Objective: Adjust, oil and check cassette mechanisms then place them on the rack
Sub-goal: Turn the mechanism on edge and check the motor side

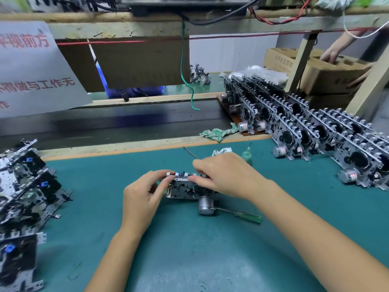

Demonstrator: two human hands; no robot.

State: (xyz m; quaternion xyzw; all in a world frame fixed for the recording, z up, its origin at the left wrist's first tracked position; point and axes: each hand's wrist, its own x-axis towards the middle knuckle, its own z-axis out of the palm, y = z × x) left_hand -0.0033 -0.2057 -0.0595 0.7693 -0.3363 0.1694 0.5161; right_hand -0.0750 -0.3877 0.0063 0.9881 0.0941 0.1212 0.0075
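Green desk mat (189, 249) under everything, conveyor belt (126, 121) running past the far edge. Left hand (143, 199) fingers curled, thumb and forefinger pinching the left end of the cassette mechanism (185, 188). Right hand (223, 175) fingers bent down over the mechanism's top edge, gripping the right end; fingertips hidden behind the buttons, exact contact can't tell. Mechanism sits mid-desk, a bit toward the far edge, standing on its long side, button row up, round silver motor (205, 206) sticking out toward the near edge.

Green-handled screwdriver (242, 214) lies flat just right of the motor, tip touching or nearly touching it. Thin metal pick (190, 153) lies behind the hands, near the far edge. Small green oil bottle (247, 157) upright just behind the right hand, white rag (221, 150) beside it. Patterned green-white cloth (216, 132) on the wooden strip at the far edge.

Finished mechanisms (315, 131) stand in packed rows along the right side of the desk, running back to the far right corner, motors facing left. Loose pile of mechanisms (25, 186) stacked along the left edge, some with blue parts showing.

Beyond the belt: paper sign (31, 66) with red characters at left, cardboard panel (139, 62) centre, green wire (186, 81) hanging down. Another person's hand (332, 53) rests on a cardboard box (328, 74) at far right.
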